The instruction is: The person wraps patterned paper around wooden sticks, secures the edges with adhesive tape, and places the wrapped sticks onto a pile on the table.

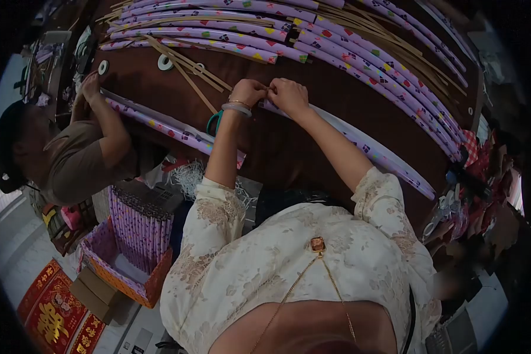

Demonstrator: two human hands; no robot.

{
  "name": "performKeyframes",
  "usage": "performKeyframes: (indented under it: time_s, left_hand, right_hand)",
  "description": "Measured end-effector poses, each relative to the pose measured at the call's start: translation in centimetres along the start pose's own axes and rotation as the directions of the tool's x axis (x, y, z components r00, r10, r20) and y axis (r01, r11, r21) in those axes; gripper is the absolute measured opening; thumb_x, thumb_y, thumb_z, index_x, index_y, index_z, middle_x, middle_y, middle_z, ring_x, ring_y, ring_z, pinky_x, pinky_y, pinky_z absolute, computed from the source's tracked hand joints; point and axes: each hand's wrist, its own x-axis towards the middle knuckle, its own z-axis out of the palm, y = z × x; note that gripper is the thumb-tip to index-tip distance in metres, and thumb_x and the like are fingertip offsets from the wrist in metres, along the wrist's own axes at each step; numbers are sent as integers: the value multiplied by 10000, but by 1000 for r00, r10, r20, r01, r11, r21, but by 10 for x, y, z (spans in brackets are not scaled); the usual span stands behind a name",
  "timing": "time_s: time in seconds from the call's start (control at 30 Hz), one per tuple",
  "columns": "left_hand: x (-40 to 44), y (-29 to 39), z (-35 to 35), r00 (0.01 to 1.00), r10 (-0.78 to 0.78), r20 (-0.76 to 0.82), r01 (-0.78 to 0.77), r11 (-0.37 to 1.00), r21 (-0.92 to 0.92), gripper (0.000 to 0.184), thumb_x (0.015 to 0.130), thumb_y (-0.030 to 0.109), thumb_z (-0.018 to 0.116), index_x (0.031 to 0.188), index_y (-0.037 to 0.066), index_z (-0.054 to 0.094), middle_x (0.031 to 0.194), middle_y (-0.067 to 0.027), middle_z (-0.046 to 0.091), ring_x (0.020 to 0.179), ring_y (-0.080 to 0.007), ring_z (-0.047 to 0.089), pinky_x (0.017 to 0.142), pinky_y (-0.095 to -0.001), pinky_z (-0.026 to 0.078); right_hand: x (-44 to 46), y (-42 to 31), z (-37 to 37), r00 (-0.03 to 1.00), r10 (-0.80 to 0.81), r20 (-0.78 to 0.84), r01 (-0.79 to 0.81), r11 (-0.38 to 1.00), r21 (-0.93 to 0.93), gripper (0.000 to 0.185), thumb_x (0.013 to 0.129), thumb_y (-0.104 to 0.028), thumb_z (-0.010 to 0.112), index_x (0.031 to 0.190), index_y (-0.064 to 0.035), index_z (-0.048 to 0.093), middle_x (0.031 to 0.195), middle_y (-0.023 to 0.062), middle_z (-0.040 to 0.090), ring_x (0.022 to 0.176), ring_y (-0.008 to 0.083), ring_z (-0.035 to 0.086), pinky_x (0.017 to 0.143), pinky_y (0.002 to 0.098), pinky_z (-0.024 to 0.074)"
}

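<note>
My left hand (pixel 247 94) and my right hand (pixel 289 96) meet over the brown table, fingertips pinched together. What lies between them is too small to make out. Under my right hand and forearm stretches a long lilac patterned strip (pixel 368 147) with a pale inner side, its left end near my fingers. Beside my left wrist, teal scissor handles (pixel 213 123) show partly behind my forearm. Thin wooden slats (pixel 188 69) lie just beyond my left hand, close to a white tape roll (pixel 165 62).
Long lilac wrapped strips (pixel 371 65) and more slats cover the table's far side. At left, a co-worker (pixel 88 147) handles another lilac strip (pixel 171 131). Below stands an orange-edged basket (pixel 141 290) with folded lilac pieces, near red printed sheets (pixel 56 312).
</note>
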Motion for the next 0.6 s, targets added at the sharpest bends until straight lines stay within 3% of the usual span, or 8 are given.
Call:
performKeyframes:
  time_s: [0.17,0.3,0.47,0.53,0.6]
  left_hand:
    - [4,-3,2,997,-72,-15,72,997,28,250,670,256,625,835,78,686,785,-148,645,744,-281,628,713,-348,490]
    - [-3,15,4,987,-107,-117,125,978,164,249,670,273,625,828,91,687,792,-154,643,770,-299,623,734,-362,489]
    - [-10,32,11,937,-144,-318,225,946,234,221,683,256,613,826,93,656,830,-165,635,813,-321,611,739,-413,484]
    - [-14,36,15,892,-68,-447,223,927,303,245,697,244,603,870,72,598,867,-174,625,821,-338,601,722,-433,479]
    - [-10,30,9,901,-78,-426,220,930,294,265,704,211,595,916,57,556,875,-173,615,819,-350,596,707,-439,477]
  right_hand:
    - [0,-3,-2,999,13,-36,-13,1000,-11,110,720,-211,590,731,-101,584,746,60,610,697,281,601,586,386,472]
    - [-19,13,-30,984,156,-85,-145,982,124,137,699,-228,578,742,-97,579,756,74,599,724,267,595,603,376,466]
    - [-111,84,-122,897,370,-242,-310,917,253,155,707,-181,614,819,-75,600,745,66,598,680,201,594,615,305,462]
    - [-152,116,-149,845,457,-279,-388,881,269,157,727,-163,618,832,-49,596,730,65,593,666,162,582,626,279,455]
    - [-176,132,-163,778,568,-268,-474,812,341,168,751,-169,612,842,-30,589,721,57,590,659,134,564,630,264,445]
